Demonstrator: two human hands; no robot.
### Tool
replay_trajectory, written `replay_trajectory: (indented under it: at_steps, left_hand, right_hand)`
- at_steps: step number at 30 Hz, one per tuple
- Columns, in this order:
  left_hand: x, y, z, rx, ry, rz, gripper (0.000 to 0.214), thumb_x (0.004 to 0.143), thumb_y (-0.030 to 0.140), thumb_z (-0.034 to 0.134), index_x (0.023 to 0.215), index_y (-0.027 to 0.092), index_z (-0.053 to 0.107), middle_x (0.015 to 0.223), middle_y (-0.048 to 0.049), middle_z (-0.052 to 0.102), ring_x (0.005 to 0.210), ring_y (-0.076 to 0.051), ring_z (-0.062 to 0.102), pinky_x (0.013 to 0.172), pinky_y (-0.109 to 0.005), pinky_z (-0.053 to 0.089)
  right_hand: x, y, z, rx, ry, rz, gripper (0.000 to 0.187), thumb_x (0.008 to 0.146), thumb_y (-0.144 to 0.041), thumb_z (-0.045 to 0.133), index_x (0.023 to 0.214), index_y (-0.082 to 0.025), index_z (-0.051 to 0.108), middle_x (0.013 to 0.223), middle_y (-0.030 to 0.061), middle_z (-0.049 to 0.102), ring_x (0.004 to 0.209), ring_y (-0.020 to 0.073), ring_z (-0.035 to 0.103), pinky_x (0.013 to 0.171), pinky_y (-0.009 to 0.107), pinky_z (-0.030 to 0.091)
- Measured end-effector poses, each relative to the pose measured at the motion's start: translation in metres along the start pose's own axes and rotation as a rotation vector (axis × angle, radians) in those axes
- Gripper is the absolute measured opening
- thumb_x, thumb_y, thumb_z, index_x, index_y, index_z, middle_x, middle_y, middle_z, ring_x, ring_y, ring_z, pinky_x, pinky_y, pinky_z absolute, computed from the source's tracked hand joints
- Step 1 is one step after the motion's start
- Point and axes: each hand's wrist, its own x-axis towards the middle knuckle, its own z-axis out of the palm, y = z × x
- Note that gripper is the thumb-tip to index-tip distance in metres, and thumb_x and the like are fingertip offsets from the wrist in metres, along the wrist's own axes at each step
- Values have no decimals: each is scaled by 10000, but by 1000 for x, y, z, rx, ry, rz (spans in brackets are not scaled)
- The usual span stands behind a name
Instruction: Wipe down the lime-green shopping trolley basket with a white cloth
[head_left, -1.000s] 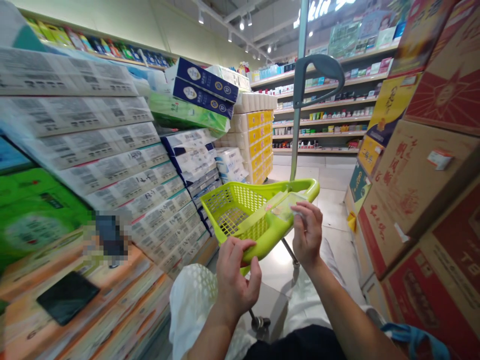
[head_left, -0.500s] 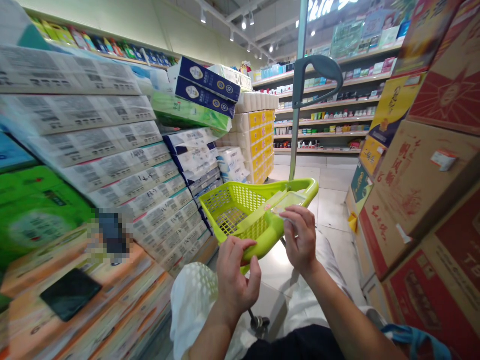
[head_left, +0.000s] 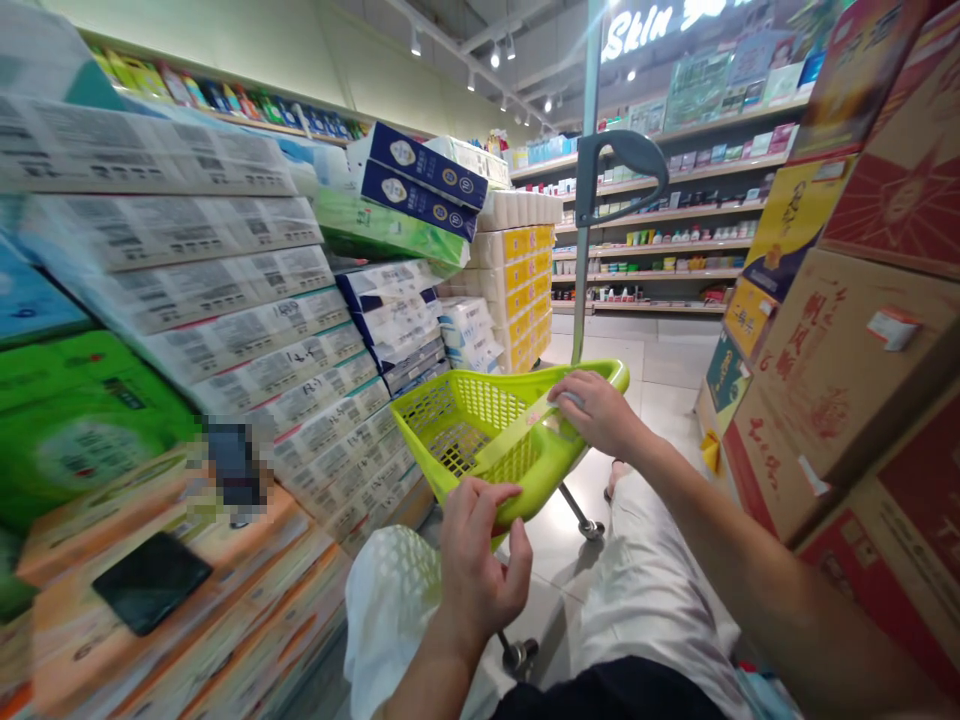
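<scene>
A lime-green plastic basket (head_left: 465, 410) with latticed walls sits on a wheeled stand in front of my knees, tilted a little. My left hand (head_left: 480, 550) is curled over its near rim, fingers on top and thumb apart below. Across the right side of the basket runs a flat pale-green strip (head_left: 512, 440). At the strip's far end is my right hand (head_left: 592, 405), its fingers bent and pressed together. Something small and whitish shows at those fingertips; what it is cannot be made out. Behind the basket rises a metal pole (head_left: 581, 290) with a grey loop handle (head_left: 626, 178).
Stacked packs (head_left: 277, 350) stand on the left, with a dark flat device (head_left: 152, 582) on orange packs (head_left: 82, 620). Cardboard boxes (head_left: 840, 350) are piled on the right. Caster wheels (head_left: 590, 529) stand on the tiled floor. Stocked shelves (head_left: 660, 245) line the back.
My right hand has moved slightly up and away along the basket's right side, turning palm down. The basket and pole have shifted slightly left; my left hand keeps its place on the rim.
</scene>
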Motion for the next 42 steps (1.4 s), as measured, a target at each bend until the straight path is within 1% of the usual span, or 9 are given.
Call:
replay_trajectory:
  at_steps: [8,14,17,21,23,30,33,37,42]
  left_hand:
    - [-5,1,-3,51,26,31,217,821,205,488,1029,213,548,891,-57,486,823,-203,508,705,-362,503]
    - [-7,1,-5,60,38,37,234,819,204,485,1042,208,557,892,-60,495,820,-201,509,668,-333,496]
    - [-8,0,-5,75,51,40,240,813,204,494,1042,209,563,888,-58,498,814,-202,513,676,-341,497]
    - [-11,-1,-7,94,63,50,244,809,196,499,1046,211,557,880,-56,497,812,-204,512,684,-348,493]
    - [-12,-2,-9,98,61,76,250,808,187,498,1051,209,553,876,-54,501,806,-201,511,689,-349,491]
    - [-11,-3,-10,105,60,133,257,807,156,492,1053,193,557,875,-51,507,792,-192,511,678,-340,470]
    - [-12,-2,-10,112,55,122,258,806,158,496,1054,191,558,881,-54,510,799,-194,513,683,-343,465]
    - [-14,-2,-11,122,77,127,254,800,161,499,1043,188,565,875,-54,511,790,-193,513,679,-342,463]
    - [-17,-5,-12,134,115,146,251,796,161,496,1032,188,575,864,-52,519,788,-194,512,665,-332,464]
  right_hand:
    - [-2,-40,-3,26,-295,-289,178,875,-182,499,930,-225,663,941,29,649,910,184,570,853,334,427]
    - [34,-8,6,-179,-344,-74,176,830,-170,533,758,-210,688,819,40,698,807,195,614,721,288,438]
    - [40,-16,9,-251,-428,-100,235,858,-185,511,702,-197,686,782,55,703,753,184,618,669,272,419]
    - [32,-50,8,-223,-519,-195,201,868,-218,518,779,-221,699,822,42,713,748,174,631,636,254,411]
    - [32,-60,5,-226,-582,-174,210,876,-243,499,820,-232,701,869,42,719,775,183,642,644,255,420]
    - [64,-31,-3,-343,-819,88,330,850,-302,433,935,-181,728,990,98,721,872,236,658,675,272,440]
    - [71,-23,-3,-355,-853,111,355,856,-284,406,939,-163,729,988,106,721,863,234,660,674,274,442]
    - [64,-32,-3,-299,-867,43,322,864,-282,421,938,-200,723,1017,74,716,909,235,649,726,282,447]
    - [39,-49,-9,-48,-748,-79,274,882,-260,434,954,-241,697,1010,26,702,921,199,633,800,284,455]
